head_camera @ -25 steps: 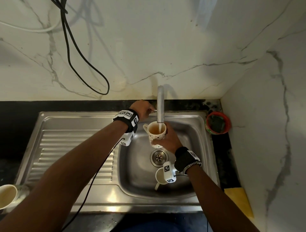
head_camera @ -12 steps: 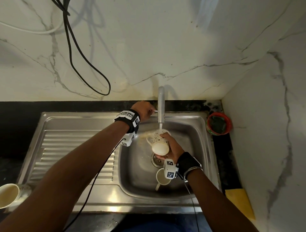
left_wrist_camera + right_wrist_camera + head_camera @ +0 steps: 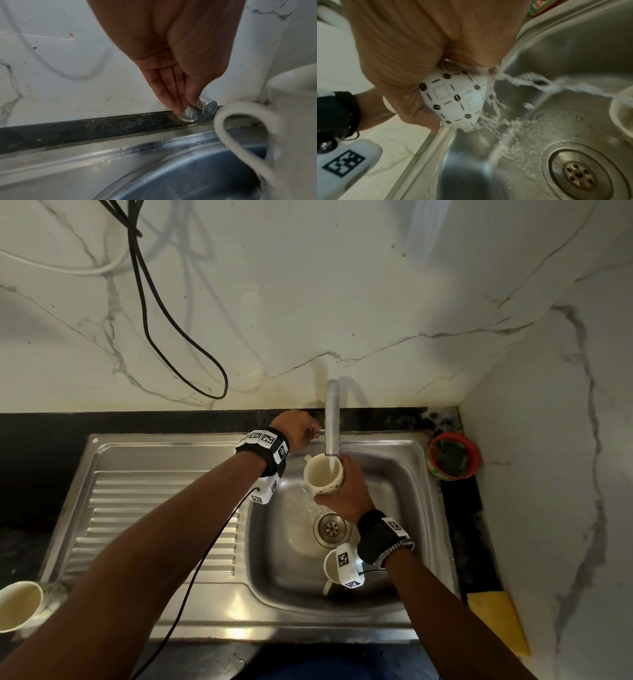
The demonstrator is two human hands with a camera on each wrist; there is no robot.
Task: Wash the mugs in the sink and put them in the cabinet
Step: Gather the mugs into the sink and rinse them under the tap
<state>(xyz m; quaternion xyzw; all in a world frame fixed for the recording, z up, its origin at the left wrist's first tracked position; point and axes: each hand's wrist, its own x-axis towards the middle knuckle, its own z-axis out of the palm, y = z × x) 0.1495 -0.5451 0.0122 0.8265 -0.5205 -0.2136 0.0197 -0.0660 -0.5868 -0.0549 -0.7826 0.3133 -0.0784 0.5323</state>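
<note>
Over a steel sink [image 3: 171, 508], the right hand [image 3: 346, 494] has turned the patterned mug [image 3: 323, 475] mouth-up again under the tap [image 3: 332, 419]; half a second earlier it was tipped over, pouring out. Its grip is clenched round the mug's body as water streams in and spills over. The left hand [image 3: 296, 428] pinches the tap handle [image 3: 206, 106], its grip closed on it. A second mug [image 3: 331, 567] waits in the basin, a third [image 3: 17, 606] on the counter. Rinsing is midway; the cabinet comes later.

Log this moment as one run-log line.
right hand: grips white patterned ceramic mug under running steel tap | left hand: pinches chrome tap handle | second cream mug: in steel sink
</note>
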